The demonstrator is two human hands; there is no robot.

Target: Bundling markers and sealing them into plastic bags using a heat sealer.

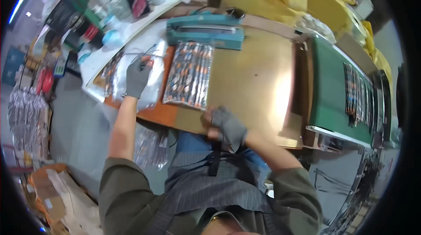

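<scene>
My left hand point(139, 76), in a grey glove with bare fingertips, is over a stack of clear plastic bags point(151, 92) at the left of the bench. Its fingers are curled together near the far end of the stack; whatever they pinch is too small to make out. To the right lies a clear-wrapped bundle of slim black, orange and white patterned sticks point(189, 75). Beside the bundle's near right corner, at the bench's front edge, my gloved right hand point(228, 126) is smeared by motion, and its grip cannot be read.
Behind the bundle sits a teal bar-shaped device, seemingly a bag sealer point(204, 31). A brass-coloured sheet point(252, 77) covers the bench's middle. On the right, a green conveyor belt point(329, 86) carries several dark sticks point(357, 92). A yellow sack point(263, 0) stands behind; a white side table point(151, 17) holds a phone point(138, 0).
</scene>
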